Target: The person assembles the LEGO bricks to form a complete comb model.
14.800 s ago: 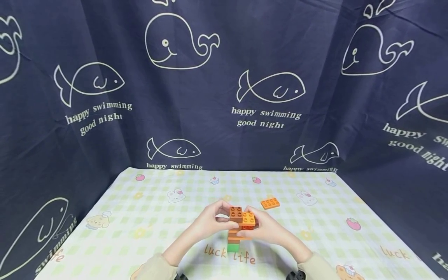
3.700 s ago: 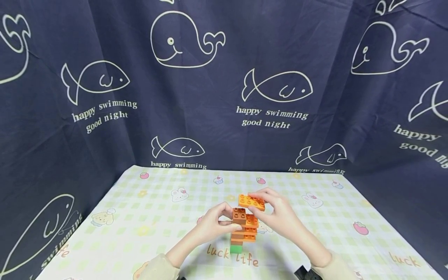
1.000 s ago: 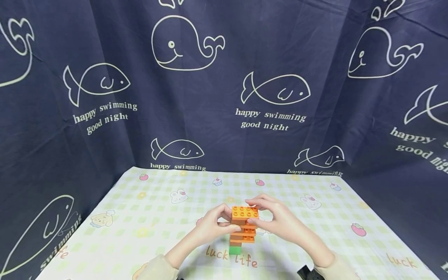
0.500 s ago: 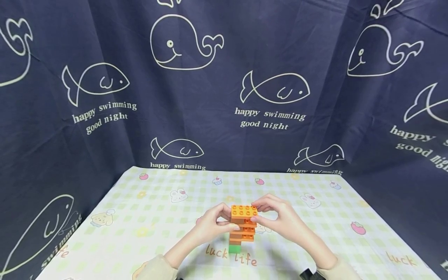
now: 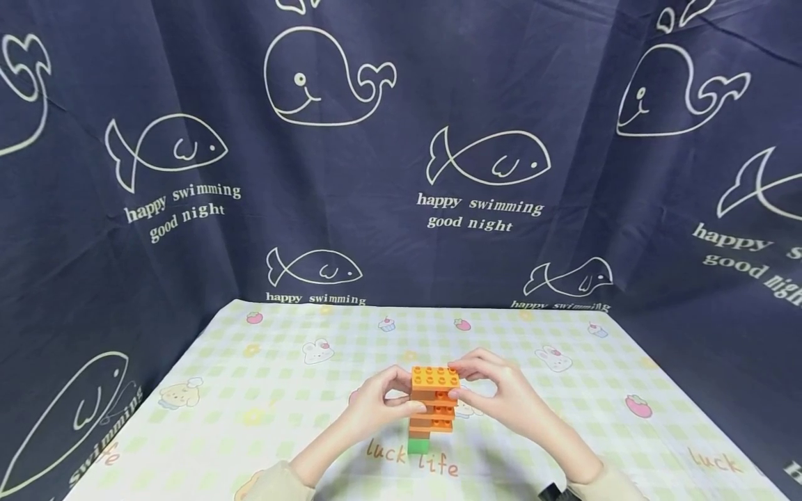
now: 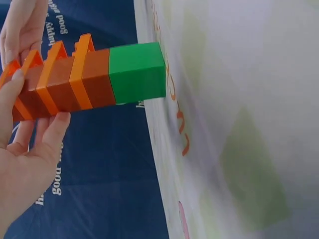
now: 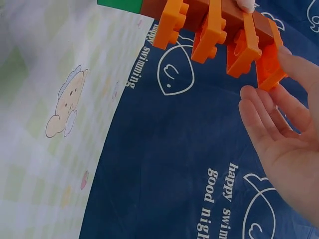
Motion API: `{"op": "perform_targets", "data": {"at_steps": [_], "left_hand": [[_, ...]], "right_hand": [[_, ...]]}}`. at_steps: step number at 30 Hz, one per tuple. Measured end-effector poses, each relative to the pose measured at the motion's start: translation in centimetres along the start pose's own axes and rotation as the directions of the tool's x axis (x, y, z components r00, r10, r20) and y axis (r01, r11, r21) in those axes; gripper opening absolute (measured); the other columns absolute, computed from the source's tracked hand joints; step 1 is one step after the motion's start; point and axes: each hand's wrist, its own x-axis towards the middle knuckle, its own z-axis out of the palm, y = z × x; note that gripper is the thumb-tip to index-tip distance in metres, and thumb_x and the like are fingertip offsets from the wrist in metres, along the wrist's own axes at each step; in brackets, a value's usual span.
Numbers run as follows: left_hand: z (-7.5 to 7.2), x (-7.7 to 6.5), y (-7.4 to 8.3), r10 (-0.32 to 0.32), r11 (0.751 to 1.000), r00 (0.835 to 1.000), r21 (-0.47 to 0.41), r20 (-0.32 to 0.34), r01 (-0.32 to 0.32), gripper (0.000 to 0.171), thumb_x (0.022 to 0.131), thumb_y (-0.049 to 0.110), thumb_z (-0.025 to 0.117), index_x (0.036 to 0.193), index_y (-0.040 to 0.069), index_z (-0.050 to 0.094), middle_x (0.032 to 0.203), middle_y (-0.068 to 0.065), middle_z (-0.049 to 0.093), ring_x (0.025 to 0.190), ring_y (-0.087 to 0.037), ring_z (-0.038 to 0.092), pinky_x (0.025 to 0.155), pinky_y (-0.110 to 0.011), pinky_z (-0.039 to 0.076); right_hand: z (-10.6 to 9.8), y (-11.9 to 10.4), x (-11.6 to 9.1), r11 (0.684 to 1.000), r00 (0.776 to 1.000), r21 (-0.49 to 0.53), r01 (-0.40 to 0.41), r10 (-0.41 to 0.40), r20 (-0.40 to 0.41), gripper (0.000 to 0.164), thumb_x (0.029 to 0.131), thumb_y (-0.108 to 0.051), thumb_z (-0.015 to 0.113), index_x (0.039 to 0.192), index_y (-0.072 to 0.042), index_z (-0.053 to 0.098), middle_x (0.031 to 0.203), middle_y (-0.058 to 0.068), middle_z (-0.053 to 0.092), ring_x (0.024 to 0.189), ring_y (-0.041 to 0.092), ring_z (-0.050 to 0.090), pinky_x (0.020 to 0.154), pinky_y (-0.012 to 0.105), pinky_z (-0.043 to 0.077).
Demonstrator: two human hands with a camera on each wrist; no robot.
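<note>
A tower of toy building bricks stands upright on the table, with a green brick (image 5: 418, 445) at its foot. Above that, brown bricks (image 6: 98, 77) alternate with flat orange bricks whose studded ends jut out to the right. The topmost orange brick (image 5: 435, 376) lies level across the top, studs up. My left hand (image 5: 376, 403) grips the upper part of the tower from the left, thumb in front and fingers behind. With thumb and fingertips, my right hand (image 5: 501, 390) pinches the overhanging right end of the top brick, as the right wrist view shows.
A pale checked tablecloth (image 5: 282, 376) with printed cartoon figures covers the table. Dark blue cloth (image 5: 388, 160) with white whales and fish hangs behind and at both sides.
Long before, one orange brick lay on the table; later my right hand held it above the tower, and now it sits on top. In the last second my right hand has shifted slightly outward.
</note>
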Motion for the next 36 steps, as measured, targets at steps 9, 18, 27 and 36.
{"op": "perform_targets", "data": {"at_steps": [9,18,27,36], "left_hand": [[-0.1,1.1,-0.3,0.014,0.996,0.991,0.093,-0.136,-0.001,0.036,0.08,0.024,0.075,0.109,0.008,0.063,0.101,-0.004,0.066,0.088,-0.012,0.063,0.08,-0.024,0.053],[-0.4,2.1,-0.6,-0.179,0.981,0.98,-0.085,-0.09,0.172,0.05,0.081,0.029,0.073,0.112,-0.004,0.053,0.1,-0.011,0.06,0.082,-0.015,0.061,0.073,-0.028,0.058],[-0.4,3.2,-1.9,-0.261,0.957,0.964,-0.143,-0.042,0.253,0.047,0.084,0.028,0.07,0.11,-0.006,0.049,0.1,-0.013,0.057,0.076,-0.016,0.064,0.075,-0.031,0.059],[-0.5,3.4,-3.1,-0.268,0.964,0.963,-0.003,-0.039,0.268,0.042,0.089,0.026,0.064,0.111,-0.008,0.052,0.1,-0.014,0.057,0.083,-0.015,0.062,0.076,-0.03,0.058]], "right_hand": [[0.6,1.5,1.0,0.987,0.989,0.063,-0.147,0.148,-0.021,0.031,0.081,-0.011,0.073,0.11,-0.003,0.064,0.098,0.004,0.067,0.083,0.01,0.065,0.076,0.029,0.057],[1.4,3.2,1.9,0.907,0.919,0.149,-0.394,0.39,0.06,0.029,0.084,-0.023,0.07,0.104,-0.003,0.065,0.096,0.008,0.07,0.083,0.014,0.066,0.075,0.023,0.055],[2.6,5.7,1.9,0.908,0.911,0.084,-0.411,0.407,0.064,0.025,0.086,-0.023,0.068,0.1,-0.003,0.069,0.095,0.009,0.071,0.079,0.016,0.067,0.071,0.021,0.055],[4.0,7.1,1.9,0.89,0.888,0.012,-0.455,0.453,0.081,0.025,0.089,-0.02,0.064,0.101,0.002,0.069,0.093,0.012,0.071,0.081,0.019,0.067,0.071,0.022,0.055]]}}
